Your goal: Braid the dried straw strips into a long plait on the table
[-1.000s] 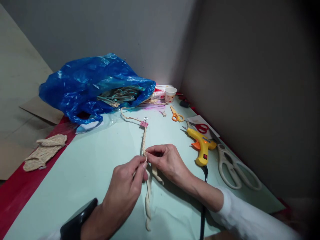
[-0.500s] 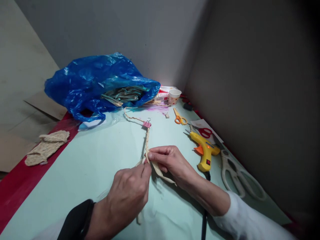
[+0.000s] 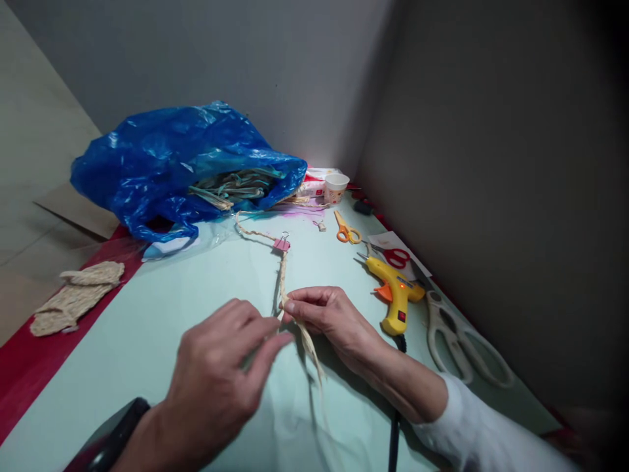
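Ahead of your left hand [image 3: 216, 367] and your right hand [image 3: 337, 320], the braid [image 3: 283, 272] runs away to a clip [image 3: 282, 245], with the bag [image 3: 162, 154] behind it to the left and the cup [image 3: 336, 190] behind it to the right. On your right lies the glue gun [image 3: 399, 292], the large scissors [image 3: 455, 328] farther right; on your left, a woven piece [image 3: 81, 295].

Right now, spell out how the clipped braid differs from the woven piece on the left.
The braid is a thin cord; the woven piece is broad. The braid is pinched in the right hand; the woven piece lies untouched. The braid wears a pink binder clip; the woven piece shows none. Both are pale straw-coloured.
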The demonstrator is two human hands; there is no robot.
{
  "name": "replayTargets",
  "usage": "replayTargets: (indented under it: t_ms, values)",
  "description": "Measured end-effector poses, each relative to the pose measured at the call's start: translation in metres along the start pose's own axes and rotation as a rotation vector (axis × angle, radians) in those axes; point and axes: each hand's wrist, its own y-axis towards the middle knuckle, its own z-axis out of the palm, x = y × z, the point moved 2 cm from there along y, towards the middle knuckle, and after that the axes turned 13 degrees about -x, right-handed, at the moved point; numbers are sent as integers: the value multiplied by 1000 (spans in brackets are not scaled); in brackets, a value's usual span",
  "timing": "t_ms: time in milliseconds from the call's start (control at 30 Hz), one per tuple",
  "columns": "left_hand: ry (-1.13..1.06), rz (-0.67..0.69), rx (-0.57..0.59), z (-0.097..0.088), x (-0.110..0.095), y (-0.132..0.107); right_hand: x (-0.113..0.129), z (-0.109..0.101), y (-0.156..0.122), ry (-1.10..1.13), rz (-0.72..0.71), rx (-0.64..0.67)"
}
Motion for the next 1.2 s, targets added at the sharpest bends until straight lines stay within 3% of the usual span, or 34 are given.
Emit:
replayTargets:
  t_ms: [67, 100, 167, 233, 333, 467, 600, 833, 1033, 1100, 1200]
  values:
    - [-140, -288, -64, -5, 10, 11, -1, -1, 0, -13, 10, -7]
    - [-224, -442, -38, -3, 15, 16, -1, -1, 0, -6, 15, -12]
    - [-539, -683, 236, 12, 21, 21, -2, -1, 0, 26, 22, -3]
    - [-790, -796, 468, 27, 22, 22, -2, 0, 0, 45, 10, 15]
    - [-952, -911, 555, 41, 24, 18, -1, 0, 0, -41, -40, 7]
    - [-1026, -954, 583, 45, 21, 11, 7, -3, -6, -411, -233, -91]
    - [-1023, -986, 534, 48, 18, 8, 15, -3, -16, -714, -392, -158]
    - [-1020, -1116, 398, 52, 16, 3, 16, -3, -19, -891, -410, -177]
    - [-979, -1122, 366, 53, 17, 3, 17, -2, -21, -1027, -445, -173]
    - [-940, -1099, 343, 54, 16, 3, 15, -1, -25, -1140, -552, -197]
    - [-892, -1071, 300, 55, 15, 2, 13, 2, -33, -1316, -858, -241]
